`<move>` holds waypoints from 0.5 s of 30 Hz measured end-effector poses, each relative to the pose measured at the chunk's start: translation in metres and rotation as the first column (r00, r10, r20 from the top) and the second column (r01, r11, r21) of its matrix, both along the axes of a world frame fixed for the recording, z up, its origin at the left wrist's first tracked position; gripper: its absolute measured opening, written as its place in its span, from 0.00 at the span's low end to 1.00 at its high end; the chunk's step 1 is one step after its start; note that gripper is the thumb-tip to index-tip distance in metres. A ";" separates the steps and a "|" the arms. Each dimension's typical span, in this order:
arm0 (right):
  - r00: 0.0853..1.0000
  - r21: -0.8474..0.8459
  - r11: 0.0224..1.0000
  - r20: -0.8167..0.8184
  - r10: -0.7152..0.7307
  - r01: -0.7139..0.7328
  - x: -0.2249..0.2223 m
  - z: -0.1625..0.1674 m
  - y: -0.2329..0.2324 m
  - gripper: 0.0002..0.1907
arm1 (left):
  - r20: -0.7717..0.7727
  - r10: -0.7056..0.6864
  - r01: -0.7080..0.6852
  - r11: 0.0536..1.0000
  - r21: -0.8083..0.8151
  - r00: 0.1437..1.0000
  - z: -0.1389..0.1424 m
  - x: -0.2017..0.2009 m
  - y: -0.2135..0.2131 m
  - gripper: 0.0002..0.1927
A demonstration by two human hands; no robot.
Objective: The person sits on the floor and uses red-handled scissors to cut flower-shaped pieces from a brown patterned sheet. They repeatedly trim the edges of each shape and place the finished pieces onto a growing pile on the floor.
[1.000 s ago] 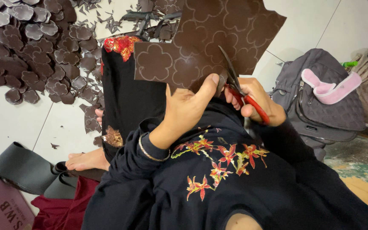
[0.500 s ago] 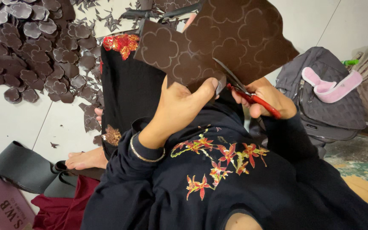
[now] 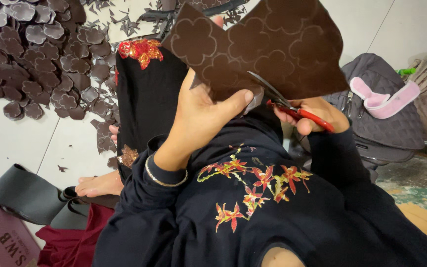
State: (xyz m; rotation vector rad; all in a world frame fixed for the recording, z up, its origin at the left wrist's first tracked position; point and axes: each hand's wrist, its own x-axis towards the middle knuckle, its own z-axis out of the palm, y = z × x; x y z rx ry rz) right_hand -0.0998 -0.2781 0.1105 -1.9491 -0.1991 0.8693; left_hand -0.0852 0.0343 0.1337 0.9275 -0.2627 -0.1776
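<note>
Seated person, viewed from the head camera looking down over a black embroidered top (image 3: 253,198) with red-orange flowers stitched across the chest.

Left hand (image 3: 201,116): raised in front of the body, thumb on the near face of a brown sheet (image 3: 268,47), fingers hidden behind it. Grip closed on the sheet's lower edge. A thin metal bangle (image 3: 166,179) sits at the wrist over the dark cuff.

Brown sheet: stiff, felt-like or leathery, held up roughly at chest height and tilted toward the camera. Pale outlines of scalloped flower shapes are drawn all over it. Its edges are ragged and notched.

Right hand (image 3: 312,113): fingers curled through the red handles of a pair of scissors (image 3: 287,101). Grip closed around the handles. The dark blades point up and left, set into the lower edge of the sheet just beside the left thumb. How far apart the blades stand cannot be told.

Floor (image 3: 21,138): pale tiles. A large heap of cut flower pieces (image 3: 30,54) in the same brown lies at upper left, well apart from the hands, with small offcuts (image 3: 105,141) scattered near it. A bare foot (image 3: 97,185) shows below the black garment.

Right side: a grey quilted bag (image 3: 381,123) with a pink-and-white item (image 3: 384,101) lying on it.
</note>
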 end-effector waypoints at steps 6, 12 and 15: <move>0.997 0.053 0.998 -0.067 0.032 -0.028 0.005 0.013 0.012 0.56 | -0.015 -0.040 0.040 0.999 0.021 0.999 -0.007 0.005 0.002 0.28; 0.998 0.047 0.997 -0.027 0.056 -0.055 0.005 0.019 0.022 0.53 | -0.036 -0.092 0.095 0.992 0.086 0.995 -0.003 0.013 0.009 0.29; 0.996 0.077 0.996 -0.065 0.057 -0.052 0.007 0.013 0.021 0.52 | 0.000 -0.079 0.078 0.978 0.193 0.997 0.001 0.015 0.009 0.29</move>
